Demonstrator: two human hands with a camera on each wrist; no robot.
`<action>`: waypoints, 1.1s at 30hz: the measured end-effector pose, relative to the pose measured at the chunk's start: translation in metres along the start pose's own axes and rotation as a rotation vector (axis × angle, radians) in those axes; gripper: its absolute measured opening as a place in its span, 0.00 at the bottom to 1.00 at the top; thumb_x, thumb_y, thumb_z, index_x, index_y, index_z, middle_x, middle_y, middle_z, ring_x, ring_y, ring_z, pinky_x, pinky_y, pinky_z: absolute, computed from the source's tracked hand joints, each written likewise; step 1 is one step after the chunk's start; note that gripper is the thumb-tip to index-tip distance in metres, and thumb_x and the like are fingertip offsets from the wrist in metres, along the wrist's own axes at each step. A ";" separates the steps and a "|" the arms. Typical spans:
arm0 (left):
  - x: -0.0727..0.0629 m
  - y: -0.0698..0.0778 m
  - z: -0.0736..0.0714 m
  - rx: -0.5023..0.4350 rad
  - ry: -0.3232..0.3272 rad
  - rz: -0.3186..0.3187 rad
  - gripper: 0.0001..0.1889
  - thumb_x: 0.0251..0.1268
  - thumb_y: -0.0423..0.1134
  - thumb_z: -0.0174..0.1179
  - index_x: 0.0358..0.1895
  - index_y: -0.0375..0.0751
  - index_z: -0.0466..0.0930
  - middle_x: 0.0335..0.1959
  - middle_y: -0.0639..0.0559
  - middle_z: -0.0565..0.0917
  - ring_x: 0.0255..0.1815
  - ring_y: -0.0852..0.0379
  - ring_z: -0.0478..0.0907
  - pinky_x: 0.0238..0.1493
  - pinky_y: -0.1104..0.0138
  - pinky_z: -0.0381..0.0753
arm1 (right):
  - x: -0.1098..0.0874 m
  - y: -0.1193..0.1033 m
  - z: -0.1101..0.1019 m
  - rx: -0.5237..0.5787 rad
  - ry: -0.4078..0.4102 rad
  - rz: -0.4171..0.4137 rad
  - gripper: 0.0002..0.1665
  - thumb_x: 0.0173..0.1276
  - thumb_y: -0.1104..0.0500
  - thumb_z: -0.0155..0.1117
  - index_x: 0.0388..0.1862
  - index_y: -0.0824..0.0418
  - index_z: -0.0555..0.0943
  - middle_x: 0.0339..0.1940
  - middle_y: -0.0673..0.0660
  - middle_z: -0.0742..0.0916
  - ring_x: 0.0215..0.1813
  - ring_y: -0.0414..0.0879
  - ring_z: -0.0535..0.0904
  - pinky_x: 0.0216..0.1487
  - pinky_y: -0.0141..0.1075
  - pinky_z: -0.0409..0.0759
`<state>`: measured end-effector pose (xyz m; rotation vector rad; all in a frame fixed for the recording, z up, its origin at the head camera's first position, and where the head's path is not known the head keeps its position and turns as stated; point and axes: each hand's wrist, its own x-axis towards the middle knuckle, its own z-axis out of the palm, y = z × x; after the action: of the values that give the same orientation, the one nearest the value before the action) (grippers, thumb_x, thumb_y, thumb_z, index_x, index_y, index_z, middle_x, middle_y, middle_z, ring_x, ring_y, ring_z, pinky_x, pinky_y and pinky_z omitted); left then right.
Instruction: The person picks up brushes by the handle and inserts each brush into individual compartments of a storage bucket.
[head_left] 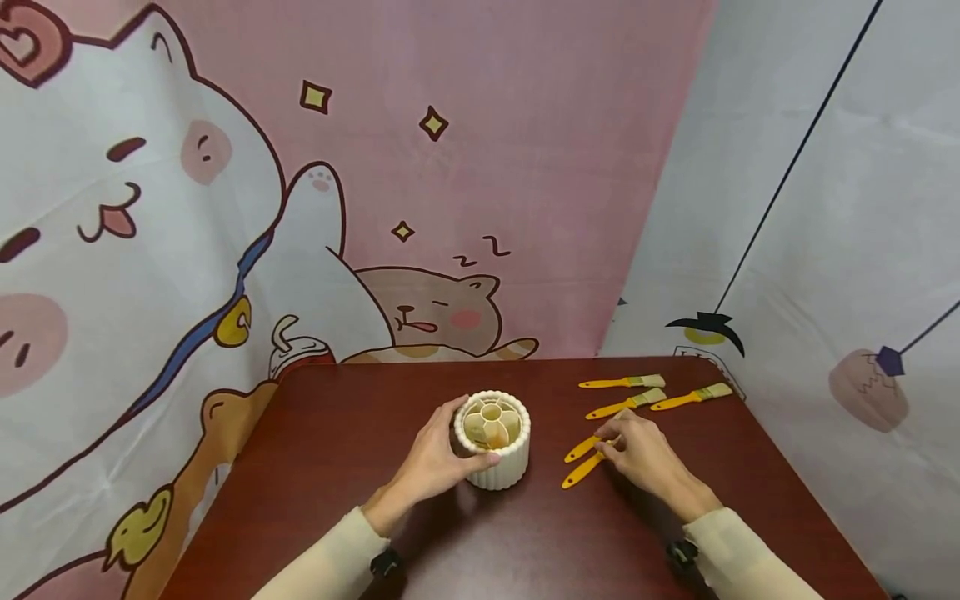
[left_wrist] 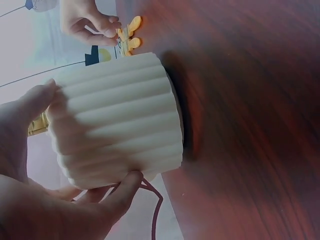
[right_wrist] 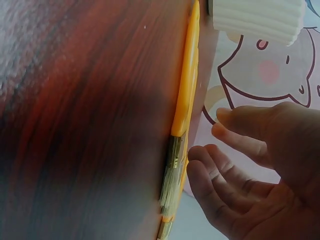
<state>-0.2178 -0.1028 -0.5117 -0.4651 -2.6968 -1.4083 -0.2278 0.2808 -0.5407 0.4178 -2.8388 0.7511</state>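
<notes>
On the table stands a cream-white ribbed round holder (head_left: 512, 468) with a beaded rim and flower-shaped compartments inside. My left hand (head_left: 438, 454) grips it from the left, thumb at the front and fingers along the far side; the ribbed wall (left_wrist: 120, 120) fills much of the left wrist view. To the right, my right hand (head_left: 647, 454) hovers over two flat paintbrushes, whose yellow handles (head_left: 579, 475) point toward the holder. In the right wrist view its fingers (right_wrist: 200, 185) are loosely bent beside a brush (right_wrist: 186, 85), with nothing between them. The head view hides these brushes' bristles.
Three more yellow-handled paintbrushes lie farther back: one at the rear (head_left: 621, 383), one just below it (head_left: 626, 404), one to the right (head_left: 692, 397). The dark red-brown table (head_left: 345, 442) meets a cartoon-printed backdrop (head_left: 540, 183) behind and at the sides.
</notes>
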 end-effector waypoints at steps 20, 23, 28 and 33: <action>0.007 -0.007 -0.011 -0.143 -0.160 -0.002 0.58 0.68 0.41 0.86 0.95 0.38 0.57 0.85 0.34 0.79 0.83 0.33 0.81 0.83 0.37 0.79 | 0.005 0.003 0.011 -0.125 0.001 -0.023 0.08 0.70 0.62 0.88 0.33 0.53 0.95 0.39 0.50 0.86 0.42 0.43 0.81 0.41 0.41 0.85; 0.007 -0.006 -0.010 -0.154 -0.161 -0.008 0.59 0.68 0.41 0.86 0.95 0.37 0.56 0.87 0.32 0.76 0.84 0.31 0.80 0.85 0.36 0.77 | 0.005 0.003 0.010 -0.128 0.005 -0.025 0.08 0.70 0.62 0.88 0.33 0.53 0.95 0.38 0.50 0.86 0.41 0.42 0.81 0.41 0.41 0.86; 0.001 -0.001 -0.001 -0.081 -0.052 -0.051 0.65 0.61 0.51 0.90 0.94 0.36 0.57 0.89 0.32 0.73 0.88 0.32 0.75 0.87 0.35 0.74 | 0.004 0.004 0.010 -0.126 -0.001 -0.012 0.07 0.71 0.62 0.88 0.34 0.54 0.95 0.39 0.51 0.87 0.40 0.42 0.83 0.40 0.42 0.86; -0.006 0.007 0.015 -0.007 0.083 -0.115 0.68 0.52 0.61 0.93 0.90 0.35 0.62 0.83 0.32 0.73 0.84 0.34 0.77 0.84 0.38 0.78 | 0.001 0.005 0.012 -0.127 -0.004 0.000 0.07 0.72 0.61 0.88 0.37 0.54 0.94 0.39 0.52 0.87 0.38 0.42 0.82 0.39 0.42 0.87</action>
<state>-0.2088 -0.0885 -0.5157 -0.2491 -2.6917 -1.4308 -0.2314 0.2790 -0.5530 0.4007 -2.8697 0.5669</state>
